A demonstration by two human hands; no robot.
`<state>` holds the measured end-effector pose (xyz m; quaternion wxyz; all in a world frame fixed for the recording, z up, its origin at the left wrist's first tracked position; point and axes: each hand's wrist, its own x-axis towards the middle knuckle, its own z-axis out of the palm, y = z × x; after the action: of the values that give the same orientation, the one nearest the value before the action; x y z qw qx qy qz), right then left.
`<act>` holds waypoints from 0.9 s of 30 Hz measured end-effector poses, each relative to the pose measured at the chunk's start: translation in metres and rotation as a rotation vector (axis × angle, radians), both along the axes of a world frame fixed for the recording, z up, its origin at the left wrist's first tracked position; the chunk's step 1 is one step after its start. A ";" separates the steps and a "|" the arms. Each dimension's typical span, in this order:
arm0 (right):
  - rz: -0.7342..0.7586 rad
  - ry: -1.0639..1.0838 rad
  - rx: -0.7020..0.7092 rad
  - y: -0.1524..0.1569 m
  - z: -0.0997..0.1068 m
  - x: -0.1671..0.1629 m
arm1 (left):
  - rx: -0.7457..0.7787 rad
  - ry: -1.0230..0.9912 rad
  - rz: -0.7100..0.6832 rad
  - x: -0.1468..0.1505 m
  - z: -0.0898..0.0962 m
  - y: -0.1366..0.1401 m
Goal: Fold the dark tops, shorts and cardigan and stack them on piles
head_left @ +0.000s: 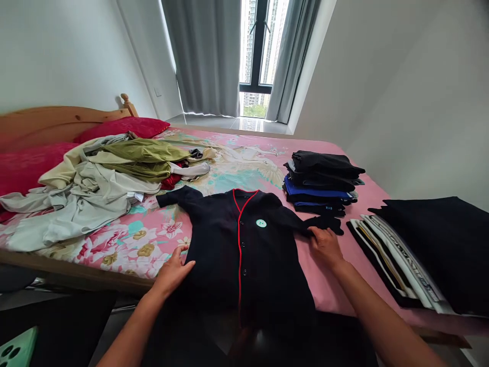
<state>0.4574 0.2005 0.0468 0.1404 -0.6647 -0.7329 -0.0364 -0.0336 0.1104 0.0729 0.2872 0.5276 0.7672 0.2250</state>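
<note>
A black cardigan (214, 239) with red trim down its buttoned front and a round white-and-green badge lies spread over the near edge of the bed, its collar pointing away from me. At its left side edge is my left hand (173, 272), thumb and fingers apart, holding nothing. My right hand (325, 247) pinches the cardigan's right sleeve close to the cuff. The left sleeve lies bent outward on the sheet. The bottom of the cardigan blends into dark fabric below, so its hem is hard to make out.
A loose heap of clothes (114, 173) lies on the left beside red pillows (126, 126). Folded dark clothes form a stack (321, 178) at the right, with another folded pile (431, 244) nearer. A green phone (19, 349) shows at lower left. The bed (328, 290) has a pink floral sheet.
</note>
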 end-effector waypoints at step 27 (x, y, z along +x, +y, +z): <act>0.002 0.504 -0.409 0.067 0.004 -0.039 | 0.260 0.055 -0.262 0.064 0.035 0.164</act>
<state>0.4179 0.2675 0.0512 0.1809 -0.6664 -0.6680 0.2775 0.0305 0.2741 0.1083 0.2224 0.6616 0.6638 0.2685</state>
